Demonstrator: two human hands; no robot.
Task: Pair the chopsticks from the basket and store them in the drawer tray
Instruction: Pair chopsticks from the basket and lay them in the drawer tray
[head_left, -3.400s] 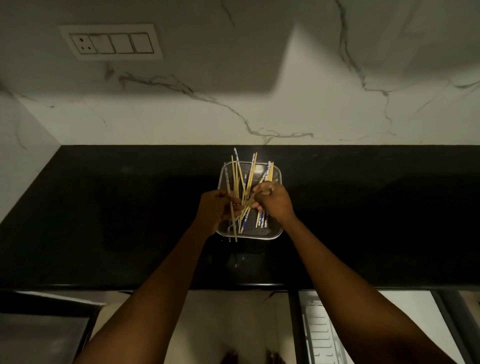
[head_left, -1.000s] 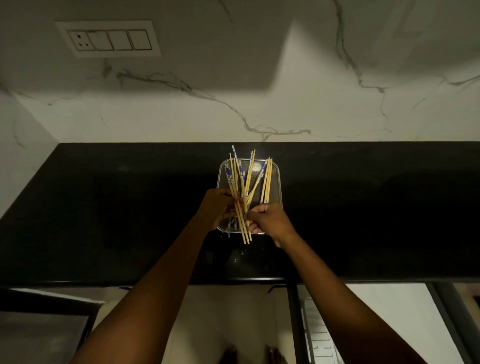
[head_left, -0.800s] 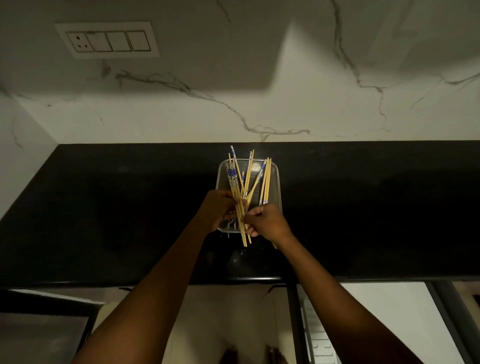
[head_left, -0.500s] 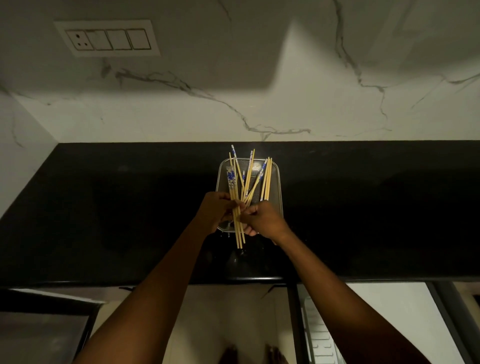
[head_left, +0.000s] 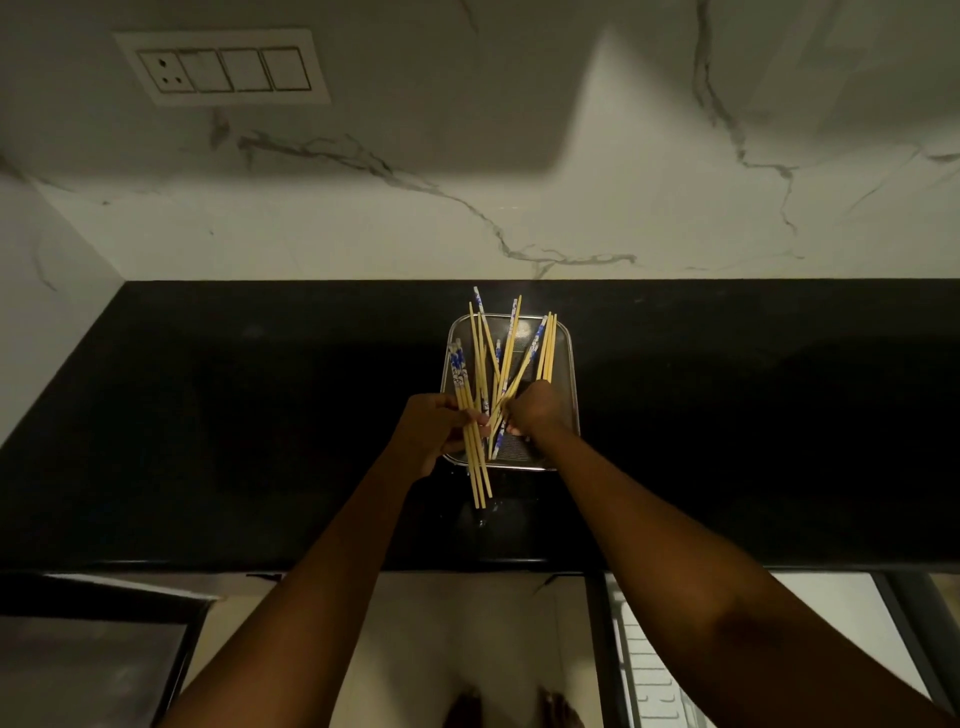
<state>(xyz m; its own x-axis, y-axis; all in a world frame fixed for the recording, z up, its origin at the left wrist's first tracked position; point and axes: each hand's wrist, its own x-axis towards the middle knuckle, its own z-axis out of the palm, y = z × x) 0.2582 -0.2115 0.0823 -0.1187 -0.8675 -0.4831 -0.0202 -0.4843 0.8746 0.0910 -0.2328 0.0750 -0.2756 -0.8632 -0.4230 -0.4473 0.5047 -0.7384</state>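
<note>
Apart came the two hands since half a second ago: they had been knuckle to knuckle over one bundle, and now the right hand was back in the basket while the left hand had carried the gathered bundle off toward the basket's left rim. That bundle sat in a closed left fist, its long axis running near to far, blue-patterned tops over the basket's left side and plain tips poking out past the near rim above the counter. The right hand was knuckles up, fingers curled down into the loose chopsticks and seemingly pinching one or two, though which ones could not be made out. Those loose sticks fanned away from it toward the basket's far edge, crossing one another, so the right hand was plainly the nearer one for the next pick. By my reading, the following match would have to be drawn back along its length and laid into the left fist. Down at the near right, below the counter's front edge, the drawer tray stood open, well apart from both hands.
</note>
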